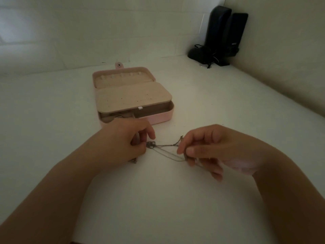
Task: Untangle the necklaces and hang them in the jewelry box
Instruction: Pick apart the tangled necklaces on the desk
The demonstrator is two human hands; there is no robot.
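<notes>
Thin metal necklaces [166, 150] stretch in a tangle between my two hands, just above the white table. My left hand [123, 140] pinches one end beside a small pendant [150, 144]. My right hand [207, 150] pinches the other end, with chain loops hanging under its fingers. A bit of chain shows below my left hand. The pink jewelry box [163, 118] lies open behind my hands. Its lid [123, 77] lies flat at the back with a row of small hooks, and a beige inner flap [133, 97] covers most of the base.
The white table [52, 120] meets a white wall at the back and another on the right. Two black speakers [225, 32] with a bundle of black cable [202, 53] stand in the far right corner.
</notes>
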